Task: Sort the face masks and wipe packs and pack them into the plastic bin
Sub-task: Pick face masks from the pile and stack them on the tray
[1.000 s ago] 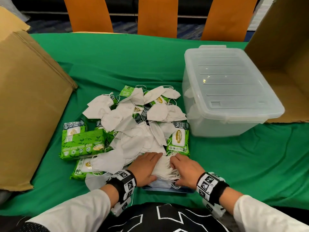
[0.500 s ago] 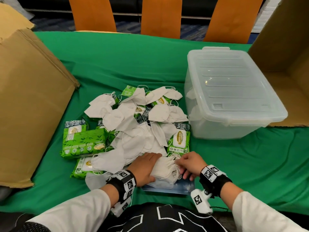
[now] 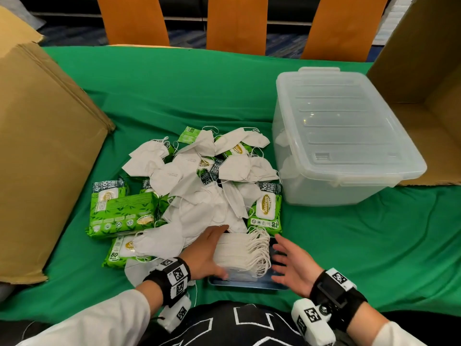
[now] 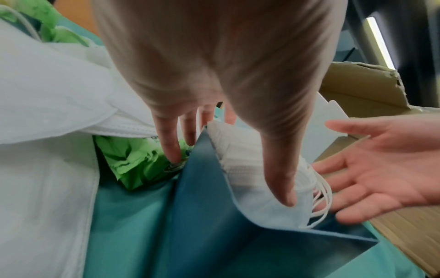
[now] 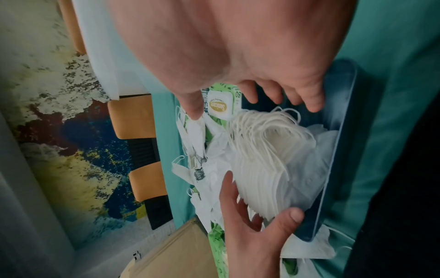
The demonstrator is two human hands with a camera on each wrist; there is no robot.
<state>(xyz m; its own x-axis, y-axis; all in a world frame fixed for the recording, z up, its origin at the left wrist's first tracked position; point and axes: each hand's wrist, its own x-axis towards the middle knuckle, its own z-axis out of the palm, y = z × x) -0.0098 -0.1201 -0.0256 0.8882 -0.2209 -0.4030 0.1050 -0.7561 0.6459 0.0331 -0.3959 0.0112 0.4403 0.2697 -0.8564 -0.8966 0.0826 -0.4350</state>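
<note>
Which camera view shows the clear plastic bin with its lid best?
The head view: the clear plastic bin appears whole there, lid on, standing on the green cloth. The left wrist view shows only a whitish corner of it; the right wrist view, only a pale edge.

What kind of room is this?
Probably a meeting or function room used as a packing table: a green cloth covers the table, orange chairs line its far side, and cardboard boxes stand at both ends.

Orange chairs (image 3: pixel 237 22) — perhaps patterned carpet (image 3: pixel 282 43)
</note>
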